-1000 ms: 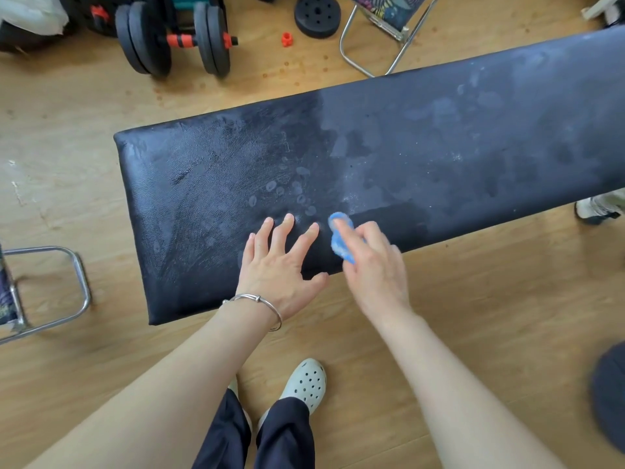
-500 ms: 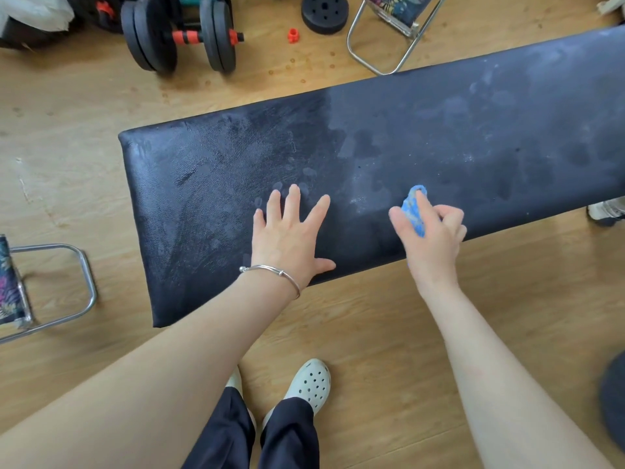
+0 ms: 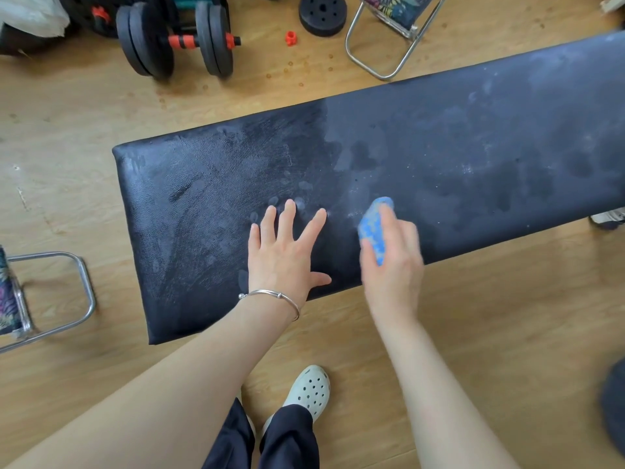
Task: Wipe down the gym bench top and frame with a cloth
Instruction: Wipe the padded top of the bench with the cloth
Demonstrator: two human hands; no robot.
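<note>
Two hands on surface (image 3: 473,147): left hand (image 3: 282,262) flat, fingers splayed; right hand (image 3: 394,269), blurred, seemingly grips cloth (image 3: 373,228). Top-wiping step; next, dusty right stretch.

The right hand (image 3: 395,265) was a blur, its cloth (image 3: 373,228) half hidden in the grip. The bench (image 3: 473,147) ran off the right edge, frame hidden beneath it.

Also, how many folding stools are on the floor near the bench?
2. One folding stool stands beyond the bench, beside the weight plate; the other stool is at the picture's left edge, partly cut off. Others may be out of view.
</note>
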